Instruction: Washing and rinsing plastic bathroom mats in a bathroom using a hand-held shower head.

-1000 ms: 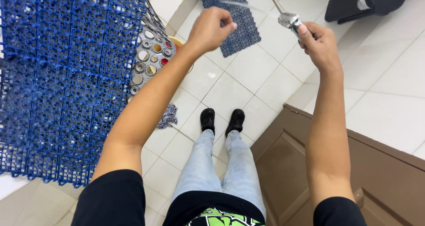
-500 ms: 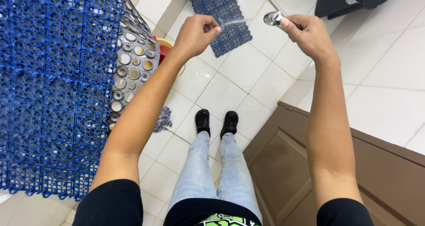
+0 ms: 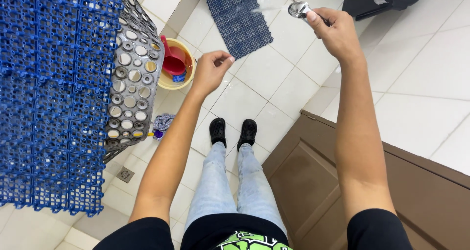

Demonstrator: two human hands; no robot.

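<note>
— What's gripped?
— The right hand [image 3: 338,32] is closed around a chrome spray nozzle [image 3: 298,8], top of frame; the left hand [image 3: 209,72] is pinched, empty, mid-frame.
— Beyond?
— Water hits the small blue mat [image 3: 237,17] on the tiled floor [image 3: 421,83] — top centre.

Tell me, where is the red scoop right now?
In the head view, the red scoop sits inside the yellow bucket on the white tiled floor, just left of the left hand and beside the grey mat.
</note>
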